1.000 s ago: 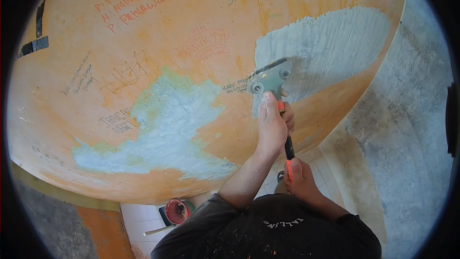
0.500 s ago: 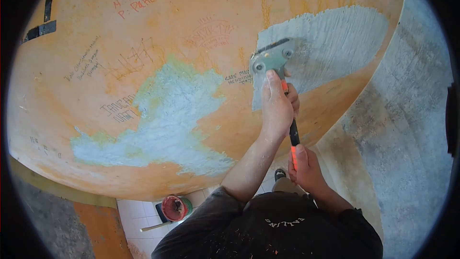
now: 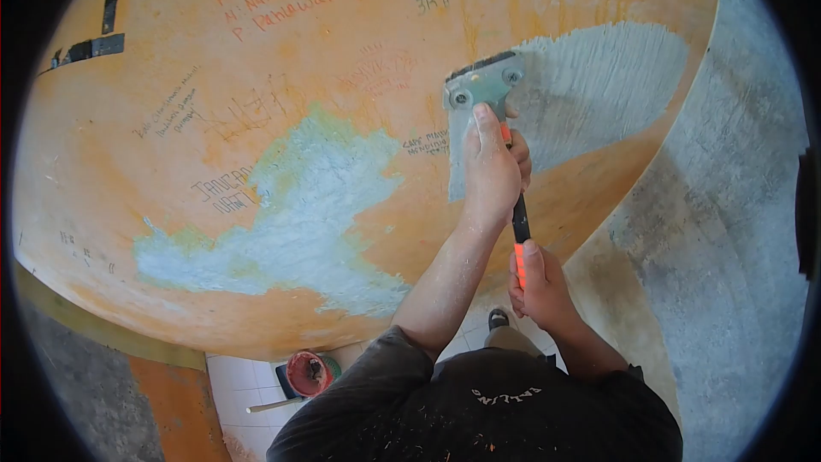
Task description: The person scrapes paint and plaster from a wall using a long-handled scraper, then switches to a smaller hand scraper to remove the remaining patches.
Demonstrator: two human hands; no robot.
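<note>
A wall scraper with a green head (image 3: pixel 482 82) and a black-and-orange handle (image 3: pixel 521 221) is held in both hands against the orange painted wall (image 3: pixel 393 43). Its wide blade lies at the upper left edge of a scraped grey patch (image 3: pixel 599 81). My left hand (image 3: pixel 494 167) is closed around the handle just below the head, thumb stretched along it towards the head. Lower down, my right hand (image 3: pixel 540 284) grips the orange end section of the handle.
A second pale bare patch (image 3: pixel 295 205) spreads across the wall to the left, among handwritten words. A red bucket (image 3: pixel 310 374) stands on white floor tiles (image 3: pixel 235 381) at lower left, beside a stick (image 3: pixel 272 406). Grey concrete (image 3: pixel 727 231) fills the right side.
The scraper's head has slid upwards along the wall to the patch's upper left edge, both hands moving with it. The view has shifted slightly, so the wall writing appears lower.
</note>
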